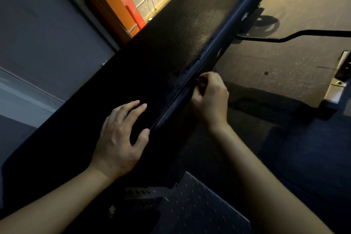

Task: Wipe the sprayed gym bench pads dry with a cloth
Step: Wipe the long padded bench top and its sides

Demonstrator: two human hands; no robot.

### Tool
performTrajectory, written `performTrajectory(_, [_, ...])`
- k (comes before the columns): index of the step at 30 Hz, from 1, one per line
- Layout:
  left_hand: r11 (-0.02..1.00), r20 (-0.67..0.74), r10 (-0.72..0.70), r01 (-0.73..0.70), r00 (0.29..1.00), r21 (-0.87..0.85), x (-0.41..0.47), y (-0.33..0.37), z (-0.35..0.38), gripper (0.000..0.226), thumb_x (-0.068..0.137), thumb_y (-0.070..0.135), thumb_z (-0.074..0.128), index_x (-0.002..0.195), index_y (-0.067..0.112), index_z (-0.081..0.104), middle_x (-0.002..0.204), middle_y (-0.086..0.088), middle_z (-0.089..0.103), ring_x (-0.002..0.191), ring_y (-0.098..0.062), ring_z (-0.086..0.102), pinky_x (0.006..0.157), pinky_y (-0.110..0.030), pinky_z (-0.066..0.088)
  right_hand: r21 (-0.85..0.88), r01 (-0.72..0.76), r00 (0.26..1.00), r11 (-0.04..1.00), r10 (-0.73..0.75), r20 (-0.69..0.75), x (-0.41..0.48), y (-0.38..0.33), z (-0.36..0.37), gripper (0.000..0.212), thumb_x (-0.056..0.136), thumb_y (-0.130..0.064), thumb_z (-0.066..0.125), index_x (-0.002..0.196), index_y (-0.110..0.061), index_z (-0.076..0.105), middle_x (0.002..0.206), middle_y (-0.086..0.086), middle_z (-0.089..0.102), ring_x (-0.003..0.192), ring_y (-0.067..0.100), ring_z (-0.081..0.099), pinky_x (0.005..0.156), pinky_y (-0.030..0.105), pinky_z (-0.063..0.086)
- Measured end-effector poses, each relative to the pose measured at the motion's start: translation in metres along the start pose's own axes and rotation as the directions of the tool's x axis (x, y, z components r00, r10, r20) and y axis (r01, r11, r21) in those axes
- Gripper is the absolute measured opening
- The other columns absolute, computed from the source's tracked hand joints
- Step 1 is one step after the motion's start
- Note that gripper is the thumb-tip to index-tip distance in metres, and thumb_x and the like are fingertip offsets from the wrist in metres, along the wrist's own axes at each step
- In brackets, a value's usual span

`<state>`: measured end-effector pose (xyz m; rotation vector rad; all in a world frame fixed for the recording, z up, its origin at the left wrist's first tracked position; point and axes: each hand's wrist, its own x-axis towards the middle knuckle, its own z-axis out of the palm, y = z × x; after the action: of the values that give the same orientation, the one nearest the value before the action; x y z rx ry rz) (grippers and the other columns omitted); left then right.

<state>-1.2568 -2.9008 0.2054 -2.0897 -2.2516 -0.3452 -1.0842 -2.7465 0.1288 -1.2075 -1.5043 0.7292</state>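
Note:
A long black bench pad [171,40] runs diagonally from the lower left to the upper right. Wet droplets [190,65] cling near its right seam. My left hand [121,137] lies flat on the pad's top with its fingers spread and its thumb by the stitched seam. My right hand [209,99] is against the pad's right side, fingers curled, and pinches at the edge piping. Whatever sits between those fingertips is too dark to make out. No cloth shows anywhere in view.
A diamond-plate metal footplate [197,207] lies under the bench's near end. A black metal bar [292,37] crosses the speckled rubber floor [296,17] at right, beside another machine's frame [340,74]. A red box [133,13] stands by the far wall.

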Motion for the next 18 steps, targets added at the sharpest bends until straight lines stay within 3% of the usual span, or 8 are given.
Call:
performTrajectory(3, [1.0,0.007,-0.008,0.008,1.0,0.005,0.0,-0.001,0.0,0.063,0.091,0.049,0.045,0.147,0.022,0.051,0.152,0.007,0.045,0.141,-0.016,0.039,0.116,-0.048,0.034,0.072,-0.086,0.996,0.994,0.085,0.008,-0.028,-0.012,0.007,0.021,0.087,-0.005,0.066,0.107,-0.01,0.063,0.101,0.001,0.06,0.093,0.018,0.061,0.083,0.03,0.053])
performTrajectory(7, [1.0,0.011,-0.006,0.006,1.0,0.019,0.0,-0.001,0.0,0.063,0.091,0.049,0.045,0.147,0.021,0.051,0.151,0.007,0.046,0.14,-0.017,0.04,0.115,-0.049,0.036,0.145,0.1,0.964,0.984,-0.132,0.229,-0.103,-0.037,0.006,0.024,0.081,-0.008,0.065,0.104,-0.01,0.062,0.099,0.003,0.059,0.09,0.019,0.058,0.078,0.033,0.051])
performTrajectory(9, [1.0,0.007,-0.007,0.007,1.0,0.011,0.0,-0.001,0.0,0.063,0.091,0.049,0.044,0.147,0.021,0.051,0.151,0.007,0.046,0.141,-0.016,0.039,0.115,-0.048,0.036,0.088,0.172,0.957,0.981,-0.188,0.222,-0.081,-0.026,0.005,0.024,0.079,-0.01,0.062,0.104,-0.009,0.062,0.1,0.007,0.06,0.091,0.023,0.058,0.079,0.035,0.051])
performTrajectory(13, [1.0,0.001,-0.009,0.009,1.0,0.004,0.0,0.0,0.0,0.063,0.091,0.05,0.045,0.147,0.023,0.051,0.152,0.009,0.045,0.142,-0.015,0.038,0.116,-0.048,0.034,0.033,-0.025,1.0,0.999,0.025,0.008,-0.009,0.002,0.003,0.017,0.088,-0.007,0.065,0.105,-0.008,0.063,0.1,0.007,0.062,0.091,0.02,0.061,0.084,0.039,0.055])
performTrajectory(16, [1.0,-0.002,-0.007,0.007,1.0,0.003,0.0,-0.001,0.0,0.062,0.09,0.049,0.046,0.147,0.023,0.051,0.151,0.008,0.045,0.142,-0.015,0.039,0.116,-0.047,0.034,0.108,-0.142,0.989,0.984,0.145,-0.017,-0.032,-0.006,0.012,0.018,0.089,-0.007,0.067,0.105,-0.01,0.062,0.099,0.001,0.061,0.089,0.014,0.059,0.083,0.036,0.055])
performTrajectory(18, [1.0,0.002,-0.006,0.006,1.0,0.008,-0.001,0.0,0.0,0.062,0.09,0.049,0.045,0.146,0.022,0.051,0.151,0.007,0.046,0.14,-0.015,0.04,0.115,-0.048,0.036,0.186,-0.089,0.995,0.978,0.081,0.05,-0.078,-0.022,0.016,0.021,0.085,-0.006,0.068,0.105,-0.012,0.062,0.099,0.001,0.063,0.088,0.013,0.06,0.082,0.034,0.054])
